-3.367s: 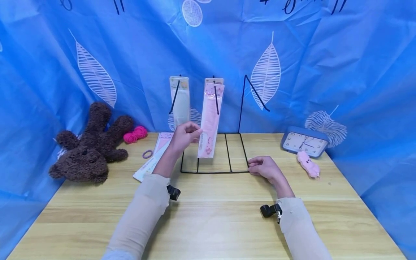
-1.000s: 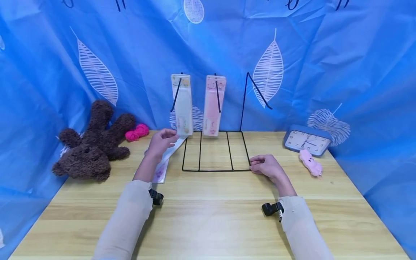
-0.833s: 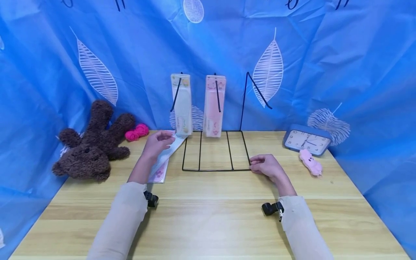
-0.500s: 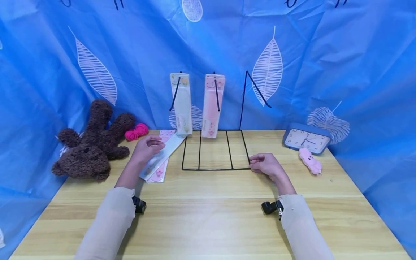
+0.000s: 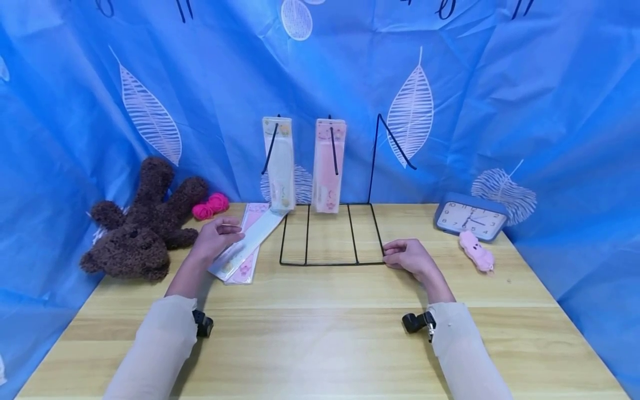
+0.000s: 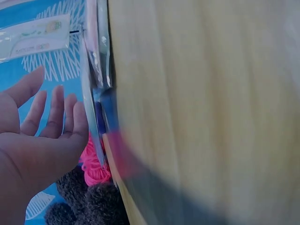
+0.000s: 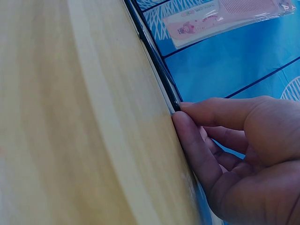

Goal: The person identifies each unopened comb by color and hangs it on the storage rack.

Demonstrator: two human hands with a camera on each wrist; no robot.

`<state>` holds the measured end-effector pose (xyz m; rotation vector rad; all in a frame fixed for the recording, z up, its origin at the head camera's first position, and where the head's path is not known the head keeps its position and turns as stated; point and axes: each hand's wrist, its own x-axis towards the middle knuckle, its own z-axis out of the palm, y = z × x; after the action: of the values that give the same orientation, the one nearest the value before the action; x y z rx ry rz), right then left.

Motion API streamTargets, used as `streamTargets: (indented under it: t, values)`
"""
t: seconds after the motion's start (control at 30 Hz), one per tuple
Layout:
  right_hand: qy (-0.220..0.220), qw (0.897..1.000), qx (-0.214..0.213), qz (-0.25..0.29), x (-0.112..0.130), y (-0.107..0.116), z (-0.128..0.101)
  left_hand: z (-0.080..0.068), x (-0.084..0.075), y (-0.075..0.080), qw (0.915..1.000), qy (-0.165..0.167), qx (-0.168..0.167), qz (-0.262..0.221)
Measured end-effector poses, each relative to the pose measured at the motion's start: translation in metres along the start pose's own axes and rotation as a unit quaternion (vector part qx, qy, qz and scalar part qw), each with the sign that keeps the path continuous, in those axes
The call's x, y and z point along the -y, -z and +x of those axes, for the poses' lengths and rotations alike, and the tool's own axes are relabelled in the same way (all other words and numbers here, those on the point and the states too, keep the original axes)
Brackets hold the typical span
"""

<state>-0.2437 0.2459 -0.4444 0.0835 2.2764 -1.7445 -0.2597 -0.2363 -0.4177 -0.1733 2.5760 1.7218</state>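
The left hand, fingers loosely straight, hovers just over the white comb pack; the right hand pinches the wire rack corner.

- A staged tabletop booth, not a lived-in room: a blue cloth backdrop printed with white leaves closes in the wooden table on three sides
- Shop-like props: a black wire display rack at the table's far edge, carded comb packs hanging from it
- Set dressing at the far corners: a brown teddy bear left, a blue clock right
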Motion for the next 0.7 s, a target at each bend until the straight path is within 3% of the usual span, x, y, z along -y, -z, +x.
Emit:
streamTargets:
  t: [0.17, 0.47, 0.7]
  values:
    - [0.000, 1.000, -0.011, -0.003, -0.0022, 0.0046, -0.0036, 0.0036, 0.0011, -0.0042, 0.9985, -0.007, 0.033, 0.044]
    - [0.007, 1.000, -0.012, 0.010, -0.0039, 0.0002, 0.0003, 0.0002, 0.0031, 0.0026, 0.9930, 0.006, 0.081, 0.085]
    - [0.009, 1.000, -0.012, 0.006, -0.0037, -0.0004, 0.0019, 0.0010, 0.0057, 0.0029, 0.9915, 0.014, 0.072, 0.107]
